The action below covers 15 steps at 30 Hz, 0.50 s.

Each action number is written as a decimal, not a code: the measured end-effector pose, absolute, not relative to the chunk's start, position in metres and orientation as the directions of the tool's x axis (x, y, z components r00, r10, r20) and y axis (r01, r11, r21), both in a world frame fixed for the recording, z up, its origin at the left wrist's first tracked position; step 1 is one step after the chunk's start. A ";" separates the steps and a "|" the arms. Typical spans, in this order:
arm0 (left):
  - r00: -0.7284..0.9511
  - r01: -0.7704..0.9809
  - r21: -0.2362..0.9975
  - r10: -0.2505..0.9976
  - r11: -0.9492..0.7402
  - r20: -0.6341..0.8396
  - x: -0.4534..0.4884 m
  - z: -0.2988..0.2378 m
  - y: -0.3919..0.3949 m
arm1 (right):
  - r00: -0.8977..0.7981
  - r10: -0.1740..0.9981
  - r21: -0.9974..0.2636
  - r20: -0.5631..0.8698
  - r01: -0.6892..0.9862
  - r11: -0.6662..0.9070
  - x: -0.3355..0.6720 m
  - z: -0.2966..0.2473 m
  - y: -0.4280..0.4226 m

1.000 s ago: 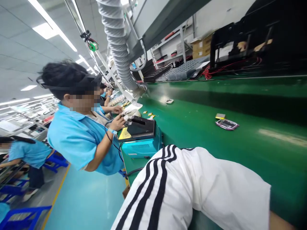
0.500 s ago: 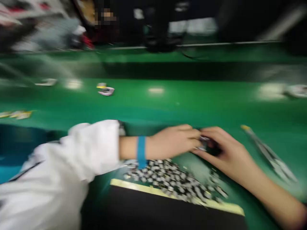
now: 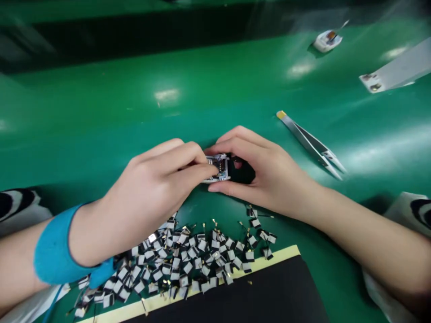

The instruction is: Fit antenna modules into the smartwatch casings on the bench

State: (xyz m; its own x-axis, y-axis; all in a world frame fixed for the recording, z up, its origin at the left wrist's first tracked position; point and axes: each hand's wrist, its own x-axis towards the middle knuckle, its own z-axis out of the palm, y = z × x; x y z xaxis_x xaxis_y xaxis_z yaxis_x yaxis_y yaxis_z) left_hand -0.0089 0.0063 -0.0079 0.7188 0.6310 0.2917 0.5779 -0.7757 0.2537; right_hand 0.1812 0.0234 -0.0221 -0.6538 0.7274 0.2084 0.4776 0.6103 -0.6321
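A small white electronic device (image 3: 223,167) with an open casing and a circuit board inside sits between my two hands. My right hand (image 3: 269,170) curves around its far end, with thumb and fingertips at its two long edges. My left hand (image 3: 155,179) has its fingers pinched at the near end, the thumb over the board and covering part of it. Whether a tiny part is between those fingertips I cannot make out. Below the hands lies a pile of small grey-and-black pieces with thin leads (image 3: 188,255).
Tweezers (image 3: 308,139) lie on the green mat (image 3: 202,107) right of my hands. Farther back are another small white device (image 3: 327,41) and a white bar-like part (image 3: 400,67). A black sheet with a yellow strip (image 3: 279,256) lies in front, under some pieces.
The camera has turned down and to the right, and the blur has lessened. Both hands stay together at the device, whose open inside now shows more clearly.
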 end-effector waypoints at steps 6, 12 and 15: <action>0.689 0.609 0.252 0.659 -0.752 0.301 -0.008 -0.005 0.006 | -0.652 0.731 -0.629 0.201 0.486 0.606 0.181 -0.023 0.023; 0.685 0.639 0.222 0.676 -0.737 0.271 -0.005 -0.003 0.003 | -0.644 0.738 -0.621 0.199 0.500 0.604 0.181 -0.023 0.023; 0.685 0.642 0.214 0.676 -0.737 0.273 -0.006 -0.003 0.003 | -0.646 0.738 -0.620 0.192 0.503 0.602 0.181 -0.023 0.023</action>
State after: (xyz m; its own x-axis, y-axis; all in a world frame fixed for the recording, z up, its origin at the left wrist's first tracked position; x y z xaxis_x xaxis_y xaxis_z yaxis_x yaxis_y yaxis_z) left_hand -0.0059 0.0029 -0.0032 0.6850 0.6756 0.2726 0.6415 -0.7367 0.2138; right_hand 0.1813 0.0231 -0.0230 -0.6463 0.7384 0.1925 0.5030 0.6019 -0.6202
